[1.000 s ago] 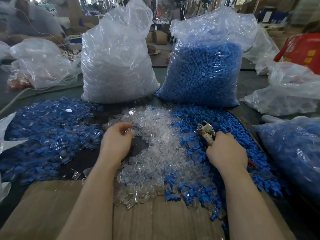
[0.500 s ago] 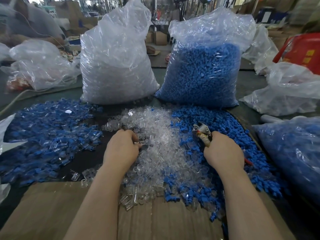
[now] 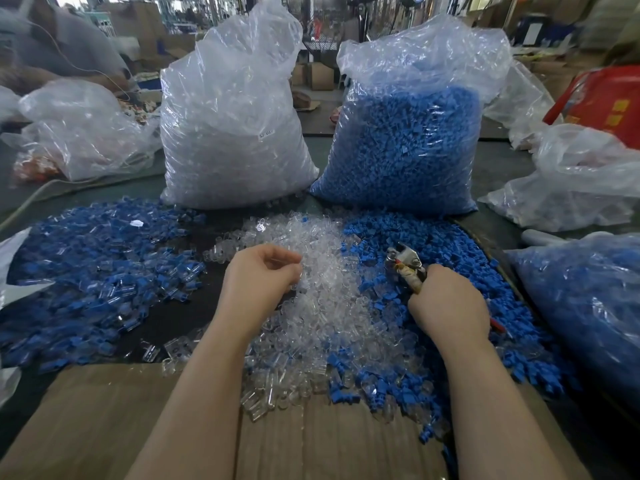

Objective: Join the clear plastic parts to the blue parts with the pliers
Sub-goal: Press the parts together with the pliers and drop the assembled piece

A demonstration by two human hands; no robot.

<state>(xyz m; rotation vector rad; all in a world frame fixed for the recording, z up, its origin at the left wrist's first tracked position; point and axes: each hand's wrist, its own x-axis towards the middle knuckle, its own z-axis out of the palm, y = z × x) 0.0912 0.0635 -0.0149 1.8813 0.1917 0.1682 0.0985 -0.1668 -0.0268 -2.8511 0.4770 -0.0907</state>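
A heap of loose clear plastic parts (image 3: 322, 271) lies in the middle of the table, with loose blue parts (image 3: 460, 258) heaped to its right. My left hand (image 3: 259, 285) is over the left edge of the clear heap, its fingers curled and pinching a small clear part (image 3: 282, 262). My right hand (image 3: 448, 303) grips the taped handles of the pliers (image 3: 403, 263). The metal jaws point up and left over the blue parts, and I cannot see anything between them.
A pile of joined blue-and-clear pieces (image 3: 97, 265) lies at the left. Behind stand a full bag of clear parts (image 3: 232, 133) and a full bag of blue parts (image 3: 408, 143). Another blue-filled bag (image 3: 588, 306) is at the right. Cardboard (image 3: 104, 420) covers the near edge.
My left hand moved right onto the clear heap and has come up slightly with a clear part in its fingertips. My right hand with the pliers shifted a little to the left.
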